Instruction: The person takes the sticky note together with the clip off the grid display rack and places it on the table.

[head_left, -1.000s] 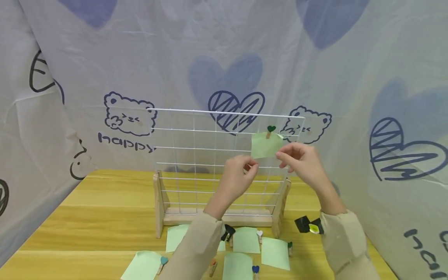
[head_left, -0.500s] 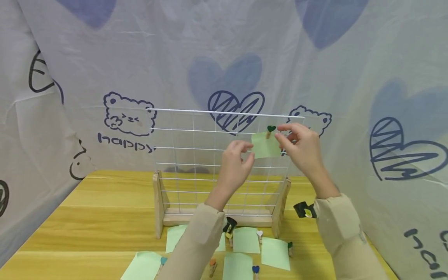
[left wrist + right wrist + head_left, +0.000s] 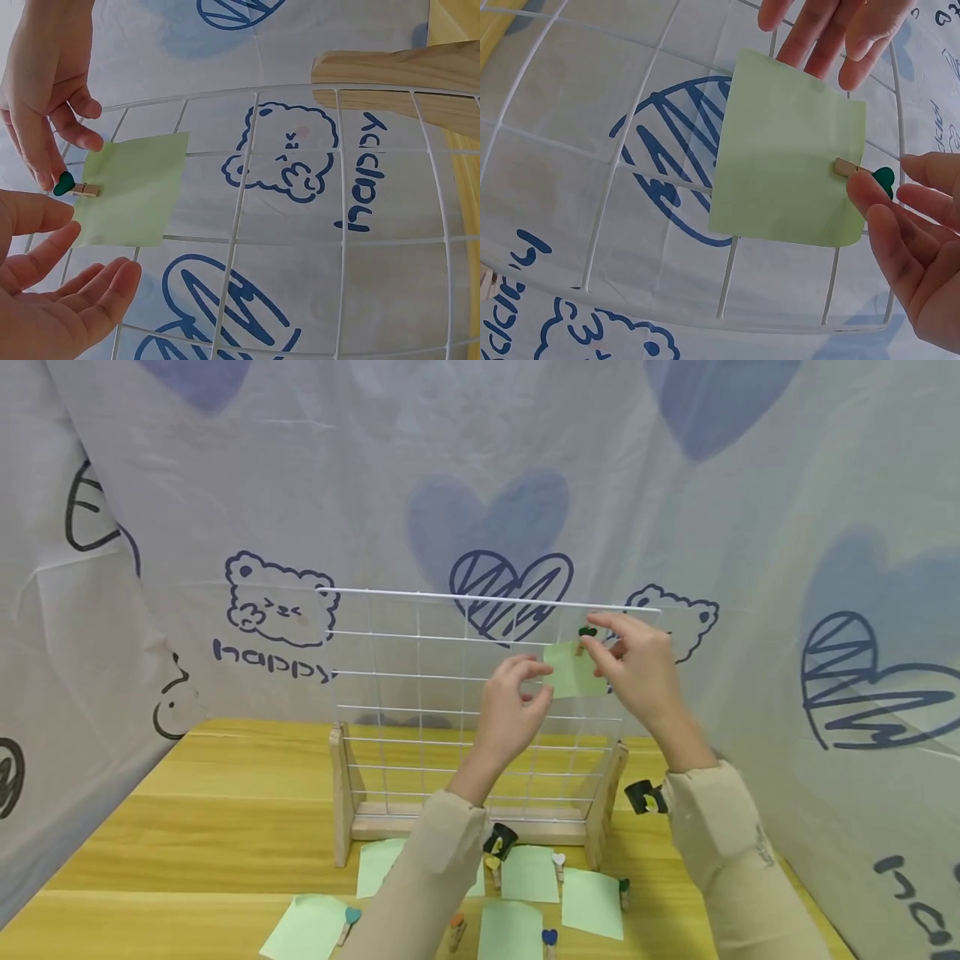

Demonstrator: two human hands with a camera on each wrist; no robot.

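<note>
A pale green paper note hangs near the top right of a white wire grid rack. A small wooden clothespin with a dark green heart sits at the note's upper edge. My right hand has thumb and index finger at either side of the heart, pinching it; the thumb covers part of the clip. Beside the note's left edge is my left hand, its fingers loosely bent and holding nothing. In the right wrist view, those left fingertips lie close along the note's edge; whether they touch cannot be told.
The rack stands on a wooden base on the yellow wood table. Several green notes lie in front, with heart clothespins in blue, orange and other colours. A patterned cloth hangs behind.
My right hand has moved up and left from the note's lower right corner to the clothespin. My left hand has risen a little beside the note's left edge.
</note>
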